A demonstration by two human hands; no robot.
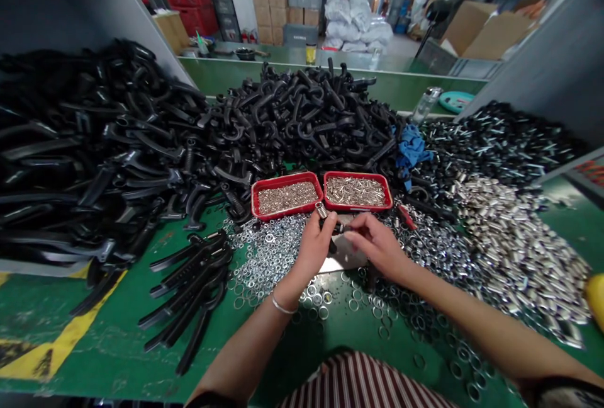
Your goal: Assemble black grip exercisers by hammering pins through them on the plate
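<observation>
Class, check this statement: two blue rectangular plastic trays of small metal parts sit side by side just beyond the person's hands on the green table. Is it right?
Not quite. The head view shows the two rectangular plastic trays are red, not blue. They do sit side by side just beyond the hands on the green table.

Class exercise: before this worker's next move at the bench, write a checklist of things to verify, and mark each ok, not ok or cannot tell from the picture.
1. Both hands on the part: left hand and right hand meet on a small black part: ok.
2. Spring at the left fingertips, seated properly: cannot tell.
3. Left red tray stocked with small metal pieces: ok.
4. Right red tray stocked: ok.
5. Washers close beside the left hand: ok.
6. Bare bench space under the hands: not ok, loose rings lie everywhere.
</observation>
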